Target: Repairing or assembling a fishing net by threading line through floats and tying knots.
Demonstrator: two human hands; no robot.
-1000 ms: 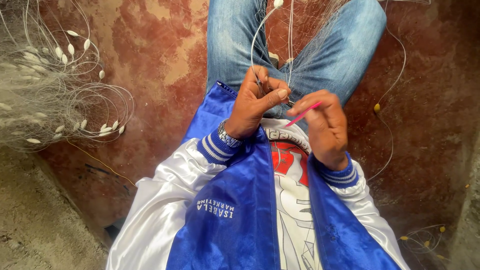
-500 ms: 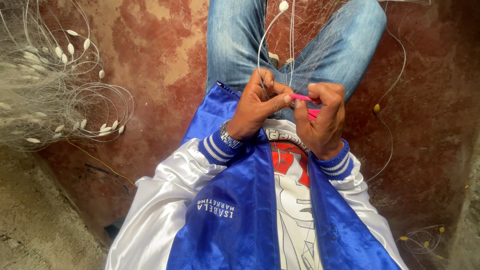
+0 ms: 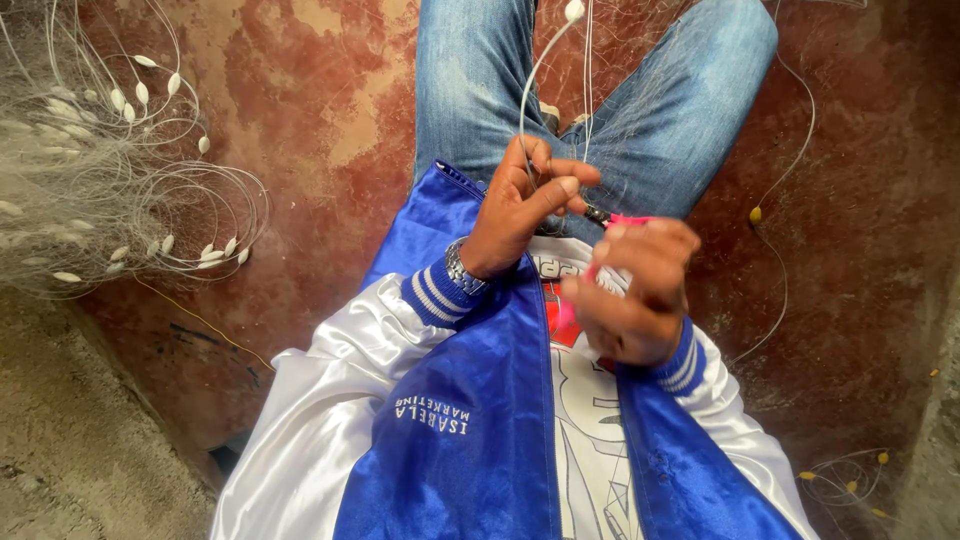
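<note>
I sit on a worn red floor, looking down at my lap. My left hand [image 3: 522, 205] pinches a thin white line of fishing net [image 3: 530, 90] that runs up over my jeans to a white float [image 3: 574, 11]. My right hand [image 3: 632, 290] is closed around a slim pink netting needle [image 3: 628, 220], whose tip points toward the left hand's fingers. The two hands are close together above my blue and white jacket. A metal watch [image 3: 462, 268] sits on my left wrist.
A heap of pale fishing net with several white floats [image 3: 95, 180] lies at the left on the floor. Thin line with a small yellow float [image 3: 756, 214] curves along the right. More yellow floats [image 3: 850, 485] lie at the bottom right. A grey concrete strip [image 3: 70, 440] borders the lower left.
My right hand has drawn the pink needle from up beside the left hand's fingers down and back toward my chest. The left hand has kept its pinch on the line.
</note>
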